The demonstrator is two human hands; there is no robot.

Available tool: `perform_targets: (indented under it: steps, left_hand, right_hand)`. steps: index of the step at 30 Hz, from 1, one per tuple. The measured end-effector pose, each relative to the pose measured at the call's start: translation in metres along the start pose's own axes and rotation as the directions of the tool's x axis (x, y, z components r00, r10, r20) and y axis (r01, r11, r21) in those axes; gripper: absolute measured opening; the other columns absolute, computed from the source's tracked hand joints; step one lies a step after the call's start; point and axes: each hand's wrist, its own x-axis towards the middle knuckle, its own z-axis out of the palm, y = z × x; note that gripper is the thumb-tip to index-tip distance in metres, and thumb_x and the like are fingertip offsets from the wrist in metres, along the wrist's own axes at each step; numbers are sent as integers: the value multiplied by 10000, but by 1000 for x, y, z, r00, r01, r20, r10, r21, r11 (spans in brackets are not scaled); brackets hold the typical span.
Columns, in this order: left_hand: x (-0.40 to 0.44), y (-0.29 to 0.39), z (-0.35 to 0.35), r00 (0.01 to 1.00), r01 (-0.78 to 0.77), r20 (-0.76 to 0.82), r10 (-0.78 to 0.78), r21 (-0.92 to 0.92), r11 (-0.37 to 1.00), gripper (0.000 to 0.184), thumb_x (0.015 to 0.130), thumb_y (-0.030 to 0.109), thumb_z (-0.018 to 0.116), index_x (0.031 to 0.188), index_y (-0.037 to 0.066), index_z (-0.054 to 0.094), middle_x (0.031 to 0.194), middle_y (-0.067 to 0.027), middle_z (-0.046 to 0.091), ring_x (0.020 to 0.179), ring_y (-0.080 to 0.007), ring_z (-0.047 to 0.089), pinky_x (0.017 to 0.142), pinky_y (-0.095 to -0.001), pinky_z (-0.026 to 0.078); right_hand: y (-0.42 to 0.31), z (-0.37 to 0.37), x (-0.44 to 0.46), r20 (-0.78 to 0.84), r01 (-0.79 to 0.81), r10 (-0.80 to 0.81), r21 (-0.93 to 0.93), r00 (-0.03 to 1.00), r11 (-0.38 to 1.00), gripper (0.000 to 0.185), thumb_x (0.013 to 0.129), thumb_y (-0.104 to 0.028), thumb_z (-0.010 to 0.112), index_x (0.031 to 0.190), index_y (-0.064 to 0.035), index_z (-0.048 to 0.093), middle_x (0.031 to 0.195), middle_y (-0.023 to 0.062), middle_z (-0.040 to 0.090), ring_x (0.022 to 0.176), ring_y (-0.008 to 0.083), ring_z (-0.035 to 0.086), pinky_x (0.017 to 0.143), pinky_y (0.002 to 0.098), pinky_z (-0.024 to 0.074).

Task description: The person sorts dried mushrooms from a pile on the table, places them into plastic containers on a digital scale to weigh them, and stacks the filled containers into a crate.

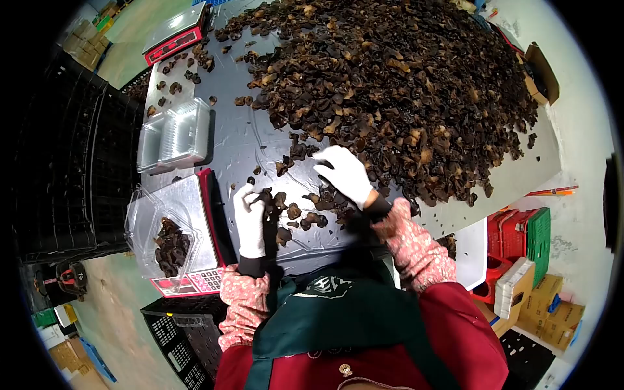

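My left hand (249, 224), in a white glove, is at the near left part of the table with its fingers curled. Dark brown wood ear mushroom pieces (294, 211) lie right beside its fingertips; whether one is in its grasp is hidden. My right hand (346, 175), also gloved in white, reaches over loose pieces at the near edge of a large mushroom heap (390, 91). Its fingers are stretched out and apart. Left of my left hand, a clear plastic clamshell box (140, 224) with mushrooms (172, 248) inside rests on a red-and-silver scale (207, 218).
Stacked clear trays (174, 138) sit on the table's left side, with a second scale (174, 36) beyond. Black crates (117, 130) stand at the left. Red and green crates (530, 244) and cardboard boxes (549, 315) are on the floor at right, near a white bin (473, 250).
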Motion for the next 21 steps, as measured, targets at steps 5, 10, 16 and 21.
perform_targets:
  steps: [5, 10, 16, 21]
  left_hand:
    - [7, 18, -14, 999, 22, -26, -27, -180, 983, 477, 791, -49, 427, 1234, -9, 600, 985, -83, 628, 829, -140, 590, 786, -256, 461]
    - [16, 16, -22, 995, 96, -18, -100, -143, 985, 419, 744, -11, 405, 1087, -54, 641, 913, -79, 625, 777, -144, 571, 702, -239, 442]
    - [45, 9, 49, 978, 123, 154, -144, 137, 983, 239, 932, 228, 577, 1026, 36, 684, 777, -6, 619, 615, -83, 541, 575, -219, 419]
    - [70, -30, 154, 823, -563, 527, 211, 706, 430, 337, 879, 138, 614, 1215, 125, 599, 1086, -141, 550, 932, -322, 609, 764, -399, 527]
  right_hand:
    - [-5, 61, 54, 168, 219, -168, -363, 971, 906, 471, 802, -316, 718, 1254, -227, 622, 1157, 74, 574, 1066, 305, 545, 850, 442, 482]
    - [-12, 70, 26, 163, 198, -143, -405, 976, 893, 380, 847, -217, 625, 1209, -120, 566, 977, 104, 577, 896, 283, 591, 791, 438, 437]
    - [-2, -14, -23, -24, -203, 235, 424, 972, 883, 279, 816, -28, 634, 1094, -40, 628, 1009, 98, 651, 887, 174, 648, 775, 295, 528]
    - [28, -87, -40, 8, -98, 439, 978, 899, 182, 529, 855, -4, 565, 1373, -8, 459, 1321, 93, 487, 1177, 242, 549, 894, 390, 546]
